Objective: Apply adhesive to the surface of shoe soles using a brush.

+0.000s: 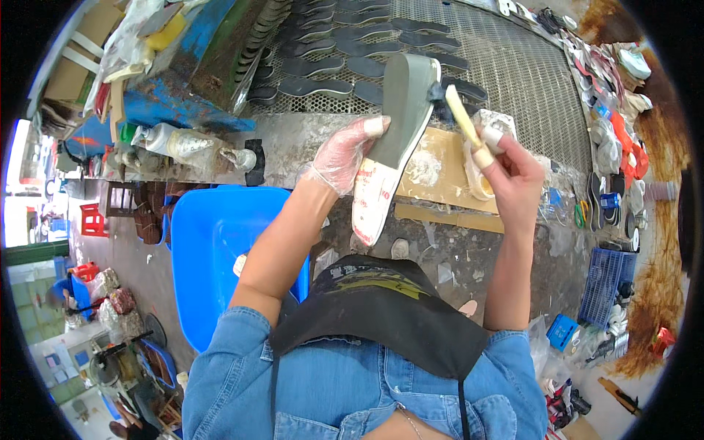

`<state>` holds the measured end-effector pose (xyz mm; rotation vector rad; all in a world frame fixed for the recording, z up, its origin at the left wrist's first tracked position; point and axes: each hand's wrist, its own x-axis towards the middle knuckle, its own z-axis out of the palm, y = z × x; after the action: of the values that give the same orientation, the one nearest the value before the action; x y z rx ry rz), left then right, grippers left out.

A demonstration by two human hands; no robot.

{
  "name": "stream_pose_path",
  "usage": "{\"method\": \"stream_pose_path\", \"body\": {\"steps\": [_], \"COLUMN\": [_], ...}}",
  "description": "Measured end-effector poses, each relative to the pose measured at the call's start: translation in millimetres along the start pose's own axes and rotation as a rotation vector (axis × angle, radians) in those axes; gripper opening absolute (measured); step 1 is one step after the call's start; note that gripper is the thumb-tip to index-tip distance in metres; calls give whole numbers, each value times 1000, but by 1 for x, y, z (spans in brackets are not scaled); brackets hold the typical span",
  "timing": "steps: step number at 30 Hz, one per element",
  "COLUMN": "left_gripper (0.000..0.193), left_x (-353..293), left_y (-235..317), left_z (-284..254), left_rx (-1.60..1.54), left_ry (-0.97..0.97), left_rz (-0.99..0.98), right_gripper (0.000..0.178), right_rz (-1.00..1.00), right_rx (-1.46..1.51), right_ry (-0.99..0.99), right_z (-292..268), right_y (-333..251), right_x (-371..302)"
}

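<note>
My left hand [343, 155], in a thin clear plastic glove with a white wrap on the thumb, grips a long shoe insole [405, 110] by its left edge. The upper part of the insole is grey-green; its lower part is white with red print. Between the fingers of my right hand [515, 172], which has white wraps on some fingers, is a brush [462, 116] with a pale handle. Its dark bristles meet the insole's upper right edge, and whether they press on it I cannot tell. Beside the right hand stands a whitish tub [478, 180], partly hidden by the fingers.
Rows of dark soles [315, 87] lie on a metal mesh [513, 81] beyond my hands. A stained cardboard sheet [447, 158] rests on the bench edge. At left are a whitish bottle [172, 141] and, lower, a blue plastic tub [194, 220]. A blue crate [603, 282] stands at right.
</note>
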<state>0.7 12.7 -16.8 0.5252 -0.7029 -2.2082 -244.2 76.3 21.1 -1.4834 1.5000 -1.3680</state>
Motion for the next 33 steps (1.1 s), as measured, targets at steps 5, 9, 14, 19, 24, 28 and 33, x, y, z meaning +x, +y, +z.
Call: {"method": "stream_pose_path", "body": {"steps": [5, 9, 14, 19, 24, 28, 33], "left_gripper": [47, 41, 29, 34, 36, 36, 34], "left_x": [4, 8, 10, 12, 10, 11, 21], "left_y": [3, 8, 35, 48, 52, 54, 57], "left_z": [-1, 7, 13, 24, 21, 16, 14], "left_rx": [21, -21, 207, 400, 484, 509, 447], "left_ry": [49, 123, 154, 183, 216, 200, 195], "left_rz": [31, 28, 2, -13, 41, 17, 17], "right_gripper": [29, 29, 30, 30, 28, 26, 27], "right_rz": [-32, -145, -167, -283, -347, -228, -294], "right_rx": [-133, -161, -259, -434, -560, -449, -422], "right_ry": [-101, -204, -126, 49, -170, -182, -105], "right_z": [2, -5, -17, -1, -15, -10, -3], "right_y": [-9, -7, -15, -32, -27, -38, -17], "right_x": [-22, -34, -21, 0, -10, -5, 5]}}
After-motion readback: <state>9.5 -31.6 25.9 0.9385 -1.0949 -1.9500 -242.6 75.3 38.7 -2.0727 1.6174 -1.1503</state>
